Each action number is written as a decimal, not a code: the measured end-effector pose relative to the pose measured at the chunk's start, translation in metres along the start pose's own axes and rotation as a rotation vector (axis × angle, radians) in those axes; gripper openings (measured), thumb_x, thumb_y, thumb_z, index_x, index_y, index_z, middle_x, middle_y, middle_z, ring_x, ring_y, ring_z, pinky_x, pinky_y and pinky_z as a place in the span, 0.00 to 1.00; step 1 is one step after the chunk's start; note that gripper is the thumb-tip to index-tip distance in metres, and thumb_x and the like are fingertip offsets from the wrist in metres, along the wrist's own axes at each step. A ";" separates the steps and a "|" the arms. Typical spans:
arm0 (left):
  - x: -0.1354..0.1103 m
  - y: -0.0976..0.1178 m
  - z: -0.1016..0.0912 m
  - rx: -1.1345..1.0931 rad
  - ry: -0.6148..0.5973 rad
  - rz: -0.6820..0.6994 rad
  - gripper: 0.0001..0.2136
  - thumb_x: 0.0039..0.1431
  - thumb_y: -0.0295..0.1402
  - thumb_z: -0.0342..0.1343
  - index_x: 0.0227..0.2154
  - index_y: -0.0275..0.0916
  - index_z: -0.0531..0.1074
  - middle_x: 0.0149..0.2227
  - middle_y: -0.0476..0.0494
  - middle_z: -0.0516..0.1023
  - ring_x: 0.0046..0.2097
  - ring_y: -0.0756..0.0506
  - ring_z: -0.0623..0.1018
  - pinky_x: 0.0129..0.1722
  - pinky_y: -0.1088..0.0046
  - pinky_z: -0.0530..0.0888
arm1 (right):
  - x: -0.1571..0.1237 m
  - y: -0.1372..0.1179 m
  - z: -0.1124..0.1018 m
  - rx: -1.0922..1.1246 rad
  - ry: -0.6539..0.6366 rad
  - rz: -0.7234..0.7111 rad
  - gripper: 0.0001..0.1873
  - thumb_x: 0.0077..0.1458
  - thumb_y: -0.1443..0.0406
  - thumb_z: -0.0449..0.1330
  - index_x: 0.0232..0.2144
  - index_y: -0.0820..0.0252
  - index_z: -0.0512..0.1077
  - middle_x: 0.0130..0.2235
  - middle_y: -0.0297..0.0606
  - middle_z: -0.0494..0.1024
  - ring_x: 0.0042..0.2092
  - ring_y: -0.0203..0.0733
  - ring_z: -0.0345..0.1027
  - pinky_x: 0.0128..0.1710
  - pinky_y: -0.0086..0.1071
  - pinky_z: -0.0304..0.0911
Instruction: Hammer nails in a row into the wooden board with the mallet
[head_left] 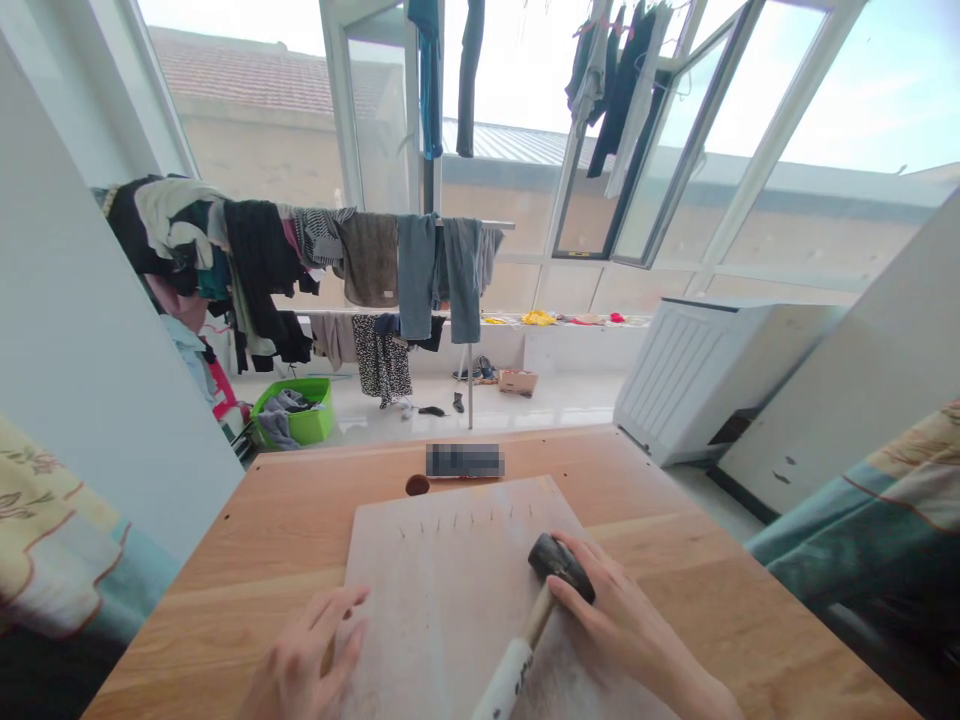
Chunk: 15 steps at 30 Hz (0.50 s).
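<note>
On the table lies a pale wooden board (pixel 435 580). A row of several thin nails (pixel 456 522) stands upright near its far edge, some leaning a little. My right hand (pixel 622 610) grips a hammer (pixel 555 567) by its black head, over the right part of the board. The hammer's light handle, with a white grip, points down toward me. My left hand (pixel 307 650) rests at the board's left edge, thumb and fingers apart, with nothing seen in it.
Beyond the board, a small round brown thing (pixel 417 485) and a blurred dark rectangle (pixel 465 461) sit on the wooden table (pixel 300 510). Past the table stand a laundry rack (pixel 491 226), a green basket (pixel 319 415) and a white ribbed appliance (pixel 671 370). Curtains hang at both sides.
</note>
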<state>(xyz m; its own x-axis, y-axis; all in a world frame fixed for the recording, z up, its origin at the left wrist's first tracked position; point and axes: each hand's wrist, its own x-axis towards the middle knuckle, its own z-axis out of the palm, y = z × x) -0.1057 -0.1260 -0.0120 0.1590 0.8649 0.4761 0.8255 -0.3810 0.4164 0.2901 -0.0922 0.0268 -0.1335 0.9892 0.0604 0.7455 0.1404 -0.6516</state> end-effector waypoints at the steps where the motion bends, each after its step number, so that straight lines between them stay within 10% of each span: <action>1: 0.011 0.001 0.003 -0.039 -0.017 -0.066 0.12 0.67 0.42 0.52 0.46 0.46 0.77 0.36 0.48 0.82 0.33 0.45 0.82 0.34 0.73 0.80 | 0.002 0.003 -0.005 -0.001 -0.001 -0.009 0.24 0.63 0.56 0.58 0.58 0.56 0.72 0.57 0.47 0.78 0.58 0.56 0.71 0.60 0.48 0.63; 8: 0.087 0.010 0.030 -0.315 -0.130 -0.172 0.15 0.62 0.41 0.54 0.47 0.42 0.77 0.38 0.47 0.84 0.28 0.47 0.79 0.34 0.72 0.79 | 0.073 0.004 -0.014 -0.019 0.000 -0.113 0.16 0.67 0.61 0.57 0.53 0.59 0.74 0.47 0.43 0.79 0.46 0.45 0.76 0.49 0.39 0.72; 15: 0.097 0.016 0.040 -0.368 -0.084 -0.204 0.11 0.60 0.41 0.56 0.36 0.42 0.80 0.37 0.45 0.87 0.38 0.42 0.84 0.39 0.68 0.79 | 0.110 -0.010 -0.005 -0.143 -0.106 -0.193 0.17 0.66 0.60 0.62 0.55 0.58 0.72 0.56 0.43 0.76 0.50 0.48 0.75 0.48 0.47 0.74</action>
<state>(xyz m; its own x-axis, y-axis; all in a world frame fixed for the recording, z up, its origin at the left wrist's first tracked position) -0.0554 -0.0348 0.0097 0.0688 0.9525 0.2966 0.5986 -0.2772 0.7516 0.2708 0.0157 0.0436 -0.3442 0.9347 0.0884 0.7833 0.3378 -0.5218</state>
